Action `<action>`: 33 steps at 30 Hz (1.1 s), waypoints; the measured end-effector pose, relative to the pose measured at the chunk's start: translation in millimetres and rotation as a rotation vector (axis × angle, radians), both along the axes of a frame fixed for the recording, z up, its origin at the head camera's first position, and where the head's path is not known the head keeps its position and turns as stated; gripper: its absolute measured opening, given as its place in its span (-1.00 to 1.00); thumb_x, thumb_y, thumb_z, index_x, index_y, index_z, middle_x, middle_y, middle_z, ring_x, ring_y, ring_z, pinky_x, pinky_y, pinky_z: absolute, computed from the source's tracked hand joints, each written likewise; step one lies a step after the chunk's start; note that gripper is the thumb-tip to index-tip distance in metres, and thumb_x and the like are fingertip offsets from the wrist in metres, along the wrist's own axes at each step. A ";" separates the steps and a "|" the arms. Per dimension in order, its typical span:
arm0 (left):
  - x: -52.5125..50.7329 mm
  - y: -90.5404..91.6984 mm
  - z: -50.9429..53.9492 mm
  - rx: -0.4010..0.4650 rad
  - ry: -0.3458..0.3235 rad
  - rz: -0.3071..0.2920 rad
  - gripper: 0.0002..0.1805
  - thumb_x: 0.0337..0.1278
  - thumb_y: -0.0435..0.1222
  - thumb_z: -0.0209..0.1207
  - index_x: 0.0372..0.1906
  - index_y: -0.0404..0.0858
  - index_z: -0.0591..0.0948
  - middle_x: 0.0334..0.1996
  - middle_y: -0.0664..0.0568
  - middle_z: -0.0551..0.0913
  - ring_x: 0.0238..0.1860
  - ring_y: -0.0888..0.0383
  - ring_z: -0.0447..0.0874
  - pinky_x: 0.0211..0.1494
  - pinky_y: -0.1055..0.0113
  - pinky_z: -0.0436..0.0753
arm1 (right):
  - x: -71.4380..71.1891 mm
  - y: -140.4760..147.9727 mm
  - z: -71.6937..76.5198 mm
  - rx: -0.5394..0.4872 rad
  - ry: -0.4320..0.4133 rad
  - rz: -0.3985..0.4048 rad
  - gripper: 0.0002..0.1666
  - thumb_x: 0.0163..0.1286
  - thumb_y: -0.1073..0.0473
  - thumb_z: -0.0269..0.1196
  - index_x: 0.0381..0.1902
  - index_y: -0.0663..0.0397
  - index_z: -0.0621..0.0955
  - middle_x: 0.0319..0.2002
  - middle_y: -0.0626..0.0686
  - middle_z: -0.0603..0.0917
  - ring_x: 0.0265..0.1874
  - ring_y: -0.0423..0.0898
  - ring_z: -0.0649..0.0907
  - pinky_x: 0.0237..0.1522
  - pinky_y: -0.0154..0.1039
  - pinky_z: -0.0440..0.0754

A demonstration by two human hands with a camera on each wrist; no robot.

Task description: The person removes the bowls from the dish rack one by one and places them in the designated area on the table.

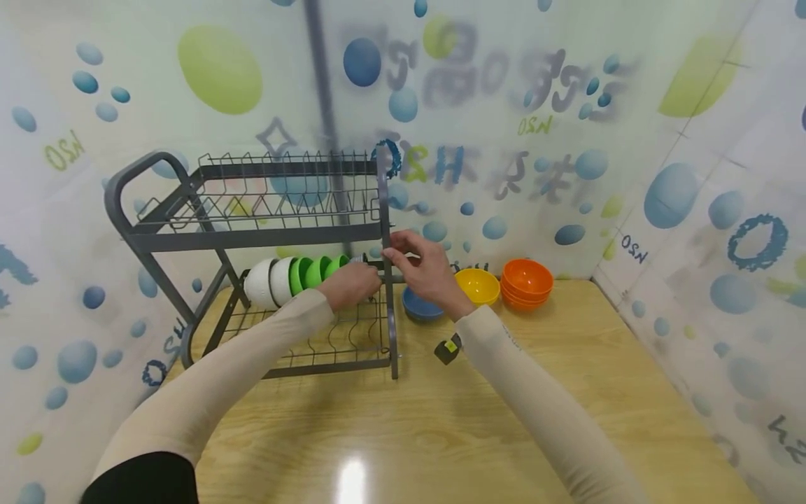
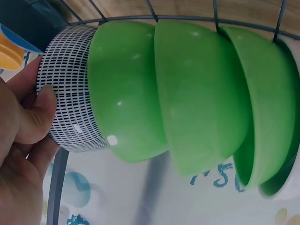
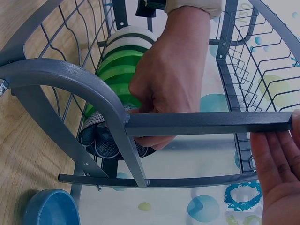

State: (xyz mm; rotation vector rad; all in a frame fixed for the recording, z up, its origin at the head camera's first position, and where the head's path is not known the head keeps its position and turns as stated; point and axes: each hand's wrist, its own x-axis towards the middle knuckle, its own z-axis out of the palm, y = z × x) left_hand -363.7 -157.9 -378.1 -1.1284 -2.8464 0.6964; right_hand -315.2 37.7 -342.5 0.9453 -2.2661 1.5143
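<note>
A dark grey two-tier dish rack [image 1: 264, 238] stands on the table. On its lower tier, white bowls [image 1: 260, 283] and green bowls [image 2: 124, 89] lie on their sides in a row. My left hand [image 1: 350, 285] reaches into this tier and grips a black-and-white grid-patterned bowl [image 2: 70, 93] at the row's right end, against the nearest green bowl. In the left wrist view, its thumb lies on the patterned side. My right hand [image 3: 281, 173] holds the rack's right-end bar, fingers on one side and the thumb on the other.
Right of the rack are a blue bowl [image 1: 420, 305], a yellow bowl [image 1: 477, 285] and stacked orange bowls [image 1: 527, 281]. A small black object with a yellow mark [image 1: 448, 348] lies nearer on the wooden table [image 1: 504, 413]. Patterned curtains surround the table's back and sides.
</note>
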 end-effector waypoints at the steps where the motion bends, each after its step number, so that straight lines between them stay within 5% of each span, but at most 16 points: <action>1: 0.3 0.3 0.7 -0.011 0.013 -0.008 -0.76 0.40 -0.40 0.21 -0.47 -0.21 0.63 -0.50 0.03 0.61 -0.54 0.18 0.49 -0.43 0.31 0.43 | -0.1 -0.1 -0.1 0.001 0.001 -0.001 -0.69 0.58 0.10 0.19 0.16 0.11 0.60 -0.05 0.10 0.75 -0.03 -0.03 0.76 0.09 -0.15 0.75; 9: 0.4 1.9 6.0 -0.061 0.059 -0.047 -0.78 0.40 -0.38 0.21 -0.45 -0.22 0.64 -0.58 0.04 0.55 -0.58 0.18 0.44 -0.48 0.33 0.36 | -0.1 0.5 -1.2 -0.009 -0.008 0.006 -0.68 0.58 0.10 0.18 0.17 0.11 0.60 -0.04 0.09 0.74 -0.01 -0.03 0.75 0.11 -0.13 0.75; 16: 3.5 1.2 18.8 -0.041 -0.002 0.014 -0.82 0.46 -0.34 0.17 -0.32 -0.22 0.69 -0.48 0.01 0.63 -0.50 0.15 0.55 -0.39 0.29 0.52 | -0.6 0.5 -1.6 -0.018 -0.011 0.014 -0.67 0.57 0.11 0.19 0.18 0.11 0.60 -0.04 0.11 0.74 -0.03 -0.02 0.75 0.10 -0.11 0.75; 25: 9.1 -9.8 28.3 0.127 0.038 -0.023 -0.86 0.36 -0.40 0.26 -0.22 -0.17 0.80 -0.25 0.01 0.77 -0.29 0.11 0.73 -0.20 0.22 0.74 | -1.4 2.3 -1.6 -0.009 -0.015 0.007 -0.66 0.58 0.09 0.18 0.19 0.11 0.60 -0.04 0.10 0.74 -0.02 -0.03 0.75 0.11 -0.15 0.74; 33: 24.5 -25.7 29.1 0.394 0.052 -0.032 -0.75 0.23 -0.56 0.27 -0.17 -0.19 0.81 -0.12 -0.06 0.75 -0.13 0.03 0.74 -0.19 0.23 0.75 | 0.1 1.3 -1.1 -0.011 -0.035 0.010 -0.63 0.58 0.07 0.18 0.23 0.10 0.59 -0.01 0.10 0.74 0.00 -0.02 0.74 0.11 -0.13 0.74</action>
